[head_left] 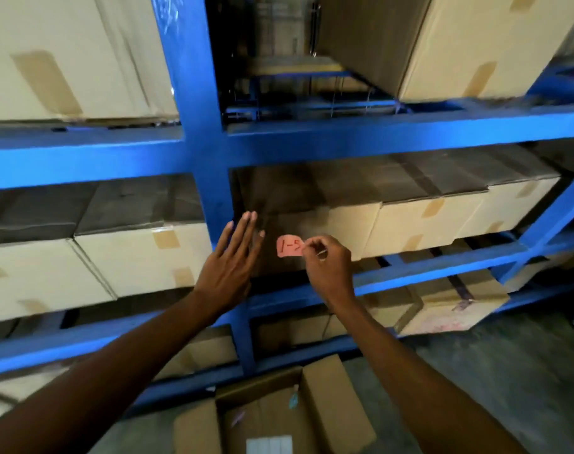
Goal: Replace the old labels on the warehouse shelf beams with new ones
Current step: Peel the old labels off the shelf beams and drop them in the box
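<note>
A small pink label (289, 246) with dark handwriting reading "1-5" is pinched by its right edge in my right hand (328, 267), held in the air in front of the middle shelf bay. My left hand (231, 263) is flat, fingers stretched out and together, just left of the label beside the blue upright post (207, 158). It holds nothing. The blue shelf beams run across the view: the upper beam (377, 139) above both hands and the lower beam (426, 271) behind my right wrist. I see no label stuck on either beam.
Taped cardboard boxes (420, 224) fill the shelf levels left and right of the post. An open cardboard box (328, 404) stands on the concrete floor below my arms. A diagonal blue brace (554, 224) crosses at the right.
</note>
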Tool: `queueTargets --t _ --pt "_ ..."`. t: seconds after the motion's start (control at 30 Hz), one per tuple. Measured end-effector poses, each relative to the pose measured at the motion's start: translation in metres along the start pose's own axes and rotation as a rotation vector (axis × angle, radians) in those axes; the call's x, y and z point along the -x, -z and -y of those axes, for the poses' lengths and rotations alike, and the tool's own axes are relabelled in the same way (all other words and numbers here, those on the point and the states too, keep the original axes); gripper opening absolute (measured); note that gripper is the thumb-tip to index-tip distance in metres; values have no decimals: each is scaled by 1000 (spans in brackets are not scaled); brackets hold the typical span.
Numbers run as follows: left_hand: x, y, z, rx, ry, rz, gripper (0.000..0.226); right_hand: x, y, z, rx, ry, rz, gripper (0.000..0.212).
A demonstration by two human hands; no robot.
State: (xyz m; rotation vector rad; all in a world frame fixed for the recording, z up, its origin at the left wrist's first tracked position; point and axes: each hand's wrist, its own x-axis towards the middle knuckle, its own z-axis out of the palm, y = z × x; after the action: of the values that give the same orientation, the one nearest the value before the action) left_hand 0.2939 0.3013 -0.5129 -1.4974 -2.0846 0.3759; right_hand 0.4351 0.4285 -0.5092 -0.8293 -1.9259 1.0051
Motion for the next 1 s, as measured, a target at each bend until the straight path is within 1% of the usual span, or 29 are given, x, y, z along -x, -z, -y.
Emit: queueTargets --t 0.07,0.17,0.23,0.27,0.4,0.53,0.6,0.67,0.77,0.87,0.93,1.0 --pt "12 -13 -4 -5 24 70 102 20 -14 -28 63 -88 125 8" --pt "18 -29 -6 -70 54 166 97 44 -36 -75 203 -227 352 11" --pt "15 -30 -4 -113 66 150 95 57 -37 -97 285 -310 461 12" --pt "17 -35 -5 -135 71 181 96 68 -46 -115 312 -348 530 12" --pt "13 -36 -6 -166 57 177 97 91 -55 -157 393 -408 717 12" --pt "14 -39 -6 -173 43 169 99 106 -68 -169 418 -479 861 15" --pt "15 -39 -7 -172 47 178 99 109 -75 -170 440 -483 927 13" --pt "15 -39 -8 -167 49 177 99 109 -79 -171 460 -478 951 13" --pt "15 -38 -9 -145 46 186 97 108 -81 -171 445 -496 937 10" --pt "15 -37 -7 -93 35 181 93 105 -74 -167 413 -553 878 11" --pt "17 -37 -11 -28 18 181 90 103 -63 -163 397 -579 811 11" --pt "16 -36 -21 42 -51 191 87 99 -47 -158 385 -612 723 10"
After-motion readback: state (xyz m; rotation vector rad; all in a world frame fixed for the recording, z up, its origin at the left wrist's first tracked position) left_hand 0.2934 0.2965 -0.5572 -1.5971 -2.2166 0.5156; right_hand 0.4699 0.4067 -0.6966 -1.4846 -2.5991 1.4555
